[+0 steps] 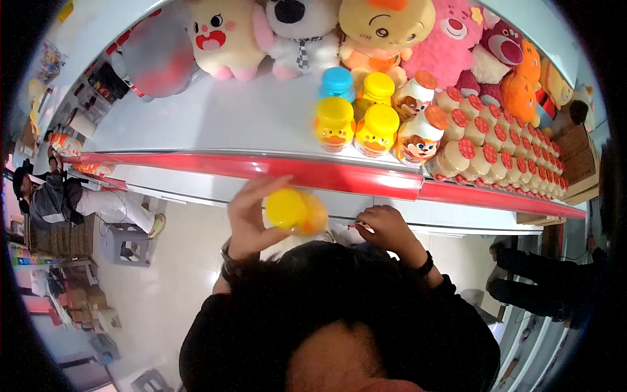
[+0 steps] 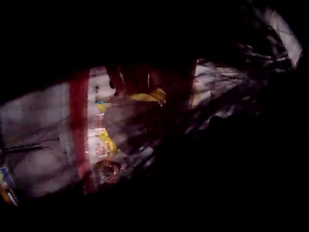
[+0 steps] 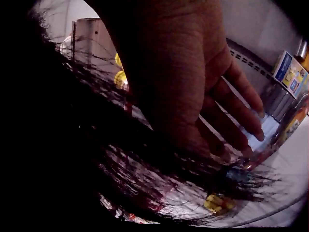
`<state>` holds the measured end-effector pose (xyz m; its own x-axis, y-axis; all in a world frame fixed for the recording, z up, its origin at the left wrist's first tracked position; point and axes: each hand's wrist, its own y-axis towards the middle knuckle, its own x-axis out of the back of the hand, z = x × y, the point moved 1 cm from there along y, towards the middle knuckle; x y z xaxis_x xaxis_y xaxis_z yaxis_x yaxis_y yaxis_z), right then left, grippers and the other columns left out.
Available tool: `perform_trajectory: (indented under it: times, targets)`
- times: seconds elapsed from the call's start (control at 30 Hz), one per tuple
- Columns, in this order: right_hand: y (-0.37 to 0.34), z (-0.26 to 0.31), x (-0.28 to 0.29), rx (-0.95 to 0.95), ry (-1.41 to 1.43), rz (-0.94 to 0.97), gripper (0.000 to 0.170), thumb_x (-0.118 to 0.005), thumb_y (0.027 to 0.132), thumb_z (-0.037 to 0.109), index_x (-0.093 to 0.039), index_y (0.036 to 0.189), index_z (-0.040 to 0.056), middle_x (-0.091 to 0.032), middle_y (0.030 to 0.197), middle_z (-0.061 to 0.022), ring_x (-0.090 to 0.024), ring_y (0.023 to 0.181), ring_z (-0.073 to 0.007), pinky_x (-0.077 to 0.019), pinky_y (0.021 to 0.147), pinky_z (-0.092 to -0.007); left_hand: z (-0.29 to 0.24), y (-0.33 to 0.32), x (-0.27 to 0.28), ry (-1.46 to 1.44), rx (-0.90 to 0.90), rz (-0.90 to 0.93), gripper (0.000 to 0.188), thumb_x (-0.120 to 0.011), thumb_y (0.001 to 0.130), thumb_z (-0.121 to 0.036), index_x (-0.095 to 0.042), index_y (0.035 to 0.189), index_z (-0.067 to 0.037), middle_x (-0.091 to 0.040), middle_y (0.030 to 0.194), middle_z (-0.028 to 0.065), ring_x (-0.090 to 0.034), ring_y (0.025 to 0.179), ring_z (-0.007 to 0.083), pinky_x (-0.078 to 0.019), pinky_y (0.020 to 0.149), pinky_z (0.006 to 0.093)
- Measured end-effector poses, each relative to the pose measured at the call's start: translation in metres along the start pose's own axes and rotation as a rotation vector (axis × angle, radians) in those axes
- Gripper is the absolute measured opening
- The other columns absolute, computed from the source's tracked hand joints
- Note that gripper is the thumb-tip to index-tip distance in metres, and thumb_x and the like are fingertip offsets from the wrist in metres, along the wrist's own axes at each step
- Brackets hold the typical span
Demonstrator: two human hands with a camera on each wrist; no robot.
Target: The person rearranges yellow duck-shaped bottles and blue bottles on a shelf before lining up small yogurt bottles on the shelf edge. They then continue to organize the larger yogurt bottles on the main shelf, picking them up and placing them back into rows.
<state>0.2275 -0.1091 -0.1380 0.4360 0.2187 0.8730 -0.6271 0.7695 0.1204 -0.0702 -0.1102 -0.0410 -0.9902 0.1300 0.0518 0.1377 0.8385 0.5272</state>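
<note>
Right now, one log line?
left hand: holds yellow-capped bottle | right hand: near red shelf edge | duck-face bottles: on shelf

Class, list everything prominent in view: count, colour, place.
Shelf: one, white and red, centre
Plush toys: at least seven, assorted, shelf back
Held bottle: one, yellow-capped, centre
Yellow-capped bottles: three, yellow, shelf centre
Blue-capped bottle: one, blue, shelf centre
Orange-capped bottles: two, multicoloured, shelf centre
Red-lidded bottles: many, cream, shelf right
Cardboard boxes: several, brown, far right
Bystanders: two, partly dark clothes, both sides
Left hand: one, black-sleeved, gripping bottle
Right hand: one, black-sleeved, near shelf
</note>
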Motion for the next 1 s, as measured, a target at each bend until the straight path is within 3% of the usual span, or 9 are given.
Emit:
perform_trajectory:
  times: [0.07, 0.17, 0.27, 0.4, 0.5, 0.7, 0.8, 0.93, 1.0]
  targets:
    - [0.002, 0.001, -0.002, -0.006, -0.032, 0.022, 0.010, -0.066, 0.082, 0.021, -0.066, 0.086, 0.0111, -0.064, 0.078, -0.0086, -0.063, 0.077, -0.0309, -0.0497, 0.066, -0.0433, -0.004, 0.015, -0.001, -0.062, -0.146, -0.133, 0.064, -0.086, 0.067, -0.007, -0.059, 0.125, 0.001, -0.064, 0.120, 0.0168, -0.059, 0.114, 0.0239, -0.0459, 0.100, 0.0373]
    - [0.001, 0.005, -0.002, -0.048, -0.065, 0.062, 0.010, -0.065, 0.084, 0.021, -0.067, 0.086, 0.0116, -0.065, 0.079, -0.0083, -0.063, 0.077, -0.0305, -0.0500, 0.068, -0.0431, -0.017, 0.049, -0.013, 0.001, -0.194, -0.370, 0.065, -0.084, 0.069, -0.004, -0.054, 0.127, 0.001, -0.060, 0.125, 0.0185, -0.061, 0.111, 0.0223, -0.0470, 0.098, 0.0353]
    - [-0.003, 0.007, -0.005, -0.076, -0.072, 0.076, 0.011, -0.064, 0.084, 0.022, -0.068, 0.087, 0.0117, -0.067, 0.081, -0.0087, -0.064, 0.079, -0.0306, -0.0507, 0.070, -0.0431, -0.008, 0.083, -0.009, 0.268, -0.193, -0.318, 0.064, -0.084, 0.069, -0.003, -0.053, 0.125, 0.000, -0.057, 0.129, 0.0176, -0.062, 0.107, 0.0217, -0.0480, 0.096, 0.0339]
    - [-0.010, 0.012, -0.002, -0.123, -0.068, 0.072, 0.012, -0.064, 0.084, 0.021, -0.069, 0.088, 0.0116, -0.068, 0.083, -0.0092, -0.065, 0.081, -0.0305, -0.0515, 0.072, -0.0422, 0.001, 0.101, -0.010, 0.758, -0.369, -0.234, 0.057, -0.083, 0.072, -0.007, -0.055, 0.120, -0.001, -0.056, 0.127, 0.0146, -0.062, 0.107, 0.0228, -0.0490, 0.093, 0.0345]
    - [-0.015, 0.010, 0.001, -0.149, -0.029, 0.043, 0.011, -0.064, 0.083, 0.020, -0.070, 0.089, 0.0115, -0.068, 0.084, -0.0094, -0.065, 0.082, -0.0305, -0.0516, 0.072, -0.0422, 0.004, 0.103, -0.014, 0.648, -0.256, -0.208, 0.045, -0.081, 0.074, -0.007, -0.061, 0.115, -0.001, -0.052, 0.132, 0.0132, -0.056, 0.115, 0.0230, -0.0455, 0.098, 0.0347]
    - [-0.017, 0.009, -0.003, -0.162, -0.002, 0.011, 0.011, -0.064, 0.083, 0.018, -0.070, 0.090, 0.0109, -0.068, 0.084, -0.0096, -0.065, 0.082, -0.0304, -0.0514, 0.073, -0.0426, 0.013, 0.103, -0.008, 0.427, -0.111, -0.149, 0.048, -0.078, 0.078, -0.006, -0.058, 0.121, -0.001, -0.050, 0.137, 0.0140, -0.055, 0.118, 0.0218, -0.0449, 0.099, 0.0343]
    - [-0.014, 0.010, -0.002, -0.147, 0.020, 0.019, 0.015, -0.060, 0.085, 0.021, -0.067, 0.091, 0.0090, -0.066, 0.081, -0.0138, -0.063, 0.079, -0.0346, -0.0501, 0.072, -0.0473, 0.007, 0.104, -0.007, 0.486, -0.128, -0.110, 0.048, -0.078, 0.080, -0.014, -0.054, 0.119, 0.001, -0.057, 0.128, 0.0168, -0.059, 0.115, 0.0259, -0.0470, 0.097, 0.0364]
    - [-0.008, 0.007, -0.007, -0.126, 0.018, 0.031, 0.016, -0.060, 0.085, 0.022, -0.068, 0.091, 0.0090, -0.066, 0.080, -0.0144, -0.063, 0.079, -0.0352, -0.0501, 0.071, -0.0473, -0.001, 0.093, -0.003, 0.660, -0.437, -0.311, 0.035, -0.068, 0.084, -0.009, -0.055, 0.114, 0.001, -0.062, 0.114, 0.0147, -0.062, 0.098, 0.0250, -0.0485, 0.087, 0.0339]
    - [-0.006, 0.006, -0.010, -0.116, 0.023, 0.024, 0.016, -0.060, 0.085, 0.022, -0.068, 0.092, 0.0091, -0.066, 0.080, -0.0144, -0.063, 0.079, -0.0355, -0.0499, 0.070, -0.0473, 0.023, 0.066, 0.011, 0.601, -0.564, -0.490, 0.028, -0.063, 0.084, -0.005, -0.056, 0.110, 0.001, -0.064, 0.104, 0.0131, -0.062, 0.089, 0.0232, -0.0489, 0.080, 0.0331]
